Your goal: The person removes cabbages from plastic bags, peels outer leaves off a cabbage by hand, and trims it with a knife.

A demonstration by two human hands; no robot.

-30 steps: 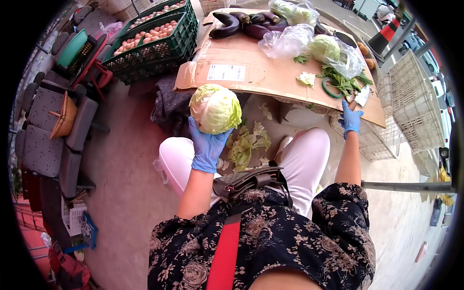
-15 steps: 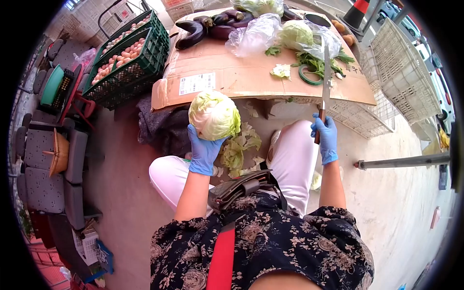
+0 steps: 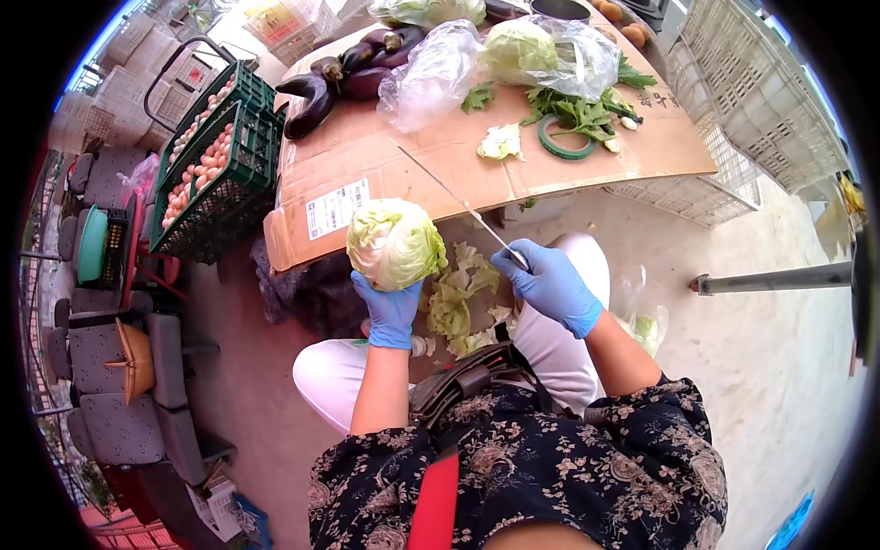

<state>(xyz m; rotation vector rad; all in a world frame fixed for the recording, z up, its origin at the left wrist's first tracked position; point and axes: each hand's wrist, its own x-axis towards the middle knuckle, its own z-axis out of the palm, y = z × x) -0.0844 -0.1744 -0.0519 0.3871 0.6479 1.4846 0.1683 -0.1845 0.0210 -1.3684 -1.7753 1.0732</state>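
A pale green cabbage (image 3: pixel 394 244) rests in my left hand (image 3: pixel 390 309), which wears a blue glove and grips it from below, just off the table's front edge. My right hand (image 3: pixel 553 283), gloved too, is closed round the handle of a knife (image 3: pixel 456 198). The thin blade points up and to the left, over the cardboard tabletop (image 3: pixel 403 174), right of the cabbage and apart from it. Loose cabbage leaves (image 3: pixel 451 307) lie on the floor between my legs. On the cardboard are a cabbage in a plastic bag (image 3: pixel 522 50), a green tape roll (image 3: pixel 566 137) and leafy greens (image 3: pixel 582 112).
Dark eggplants (image 3: pixel 353 69) lie at the table's back left. Green crates of eggs (image 3: pixel 215 160) stand left of the table, with grey seats (image 3: pixel 110 353) farther left. White plastic crates (image 3: pixel 761 92) are at the right, above a metal pole (image 3: pixel 779 279).
My right hand has taken the knife from the table's right side and brought it left, near the cabbage. The blade has swung from upright to slanting left. The view has shifted.
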